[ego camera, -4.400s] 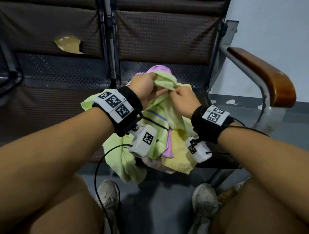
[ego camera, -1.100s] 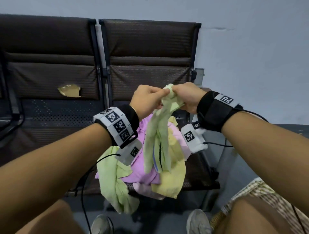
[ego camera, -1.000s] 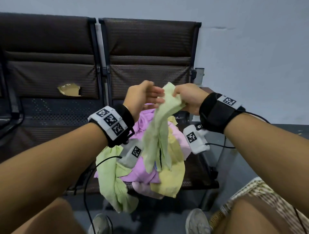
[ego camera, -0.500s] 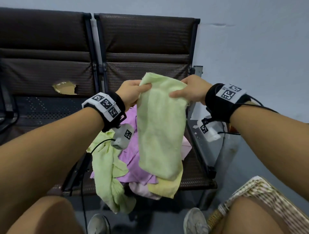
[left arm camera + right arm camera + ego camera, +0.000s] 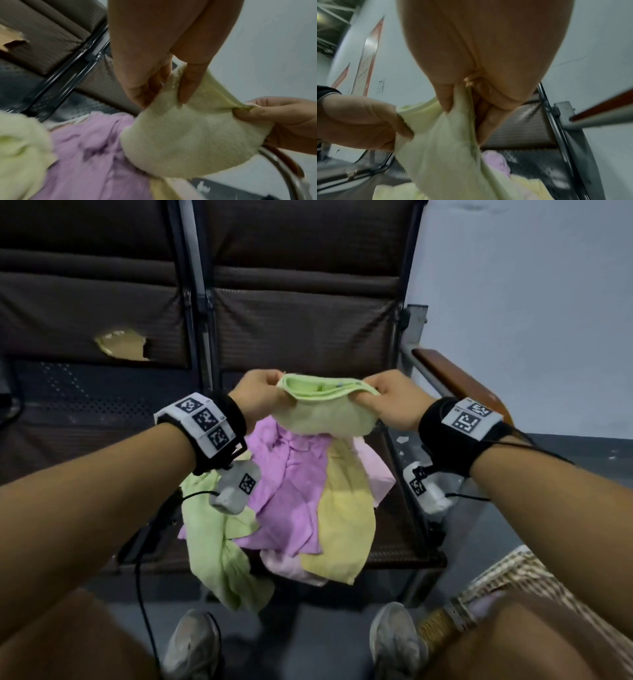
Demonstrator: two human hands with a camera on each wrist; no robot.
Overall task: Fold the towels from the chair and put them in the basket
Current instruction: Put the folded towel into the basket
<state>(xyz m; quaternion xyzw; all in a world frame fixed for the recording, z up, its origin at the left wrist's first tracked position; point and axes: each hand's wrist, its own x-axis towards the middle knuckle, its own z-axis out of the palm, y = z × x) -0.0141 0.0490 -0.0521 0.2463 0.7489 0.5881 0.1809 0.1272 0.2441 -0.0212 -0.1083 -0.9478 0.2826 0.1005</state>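
Note:
A light green towel [image 5: 322, 414] hangs folded double between my two hands, above the chair seat. My left hand [image 5: 260, 398] pinches its left top corners and my right hand [image 5: 383, 398] pinches the right ones. The left wrist view shows the left hand [image 5: 163, 81] and the green towel [image 5: 197, 135] with thumb over cloth. In the right wrist view the right hand [image 5: 467, 100] pinches the towel [image 5: 445, 148]. A heap of towels lies on the chair [image 5: 301, 323]: purple [image 5: 291, 491], yellow [image 5: 346, 515], pale pink [image 5: 375, 470], another green one [image 5: 219, 546]. A woven basket [image 5: 507, 580] sits low right.
The chair's wooden armrest [image 5: 455, 378] juts out at right, just behind my right hand. A second seat [image 5: 85, 320] with a torn backrest stands to the left. My knees and shoes [image 5: 191, 645] fill the bottom; a grey wall is at the back right.
The green towel hung full length from both hands half a second ago. Now it is doubled over, its bottom edge brought up to the top, and both hands hold it lower.

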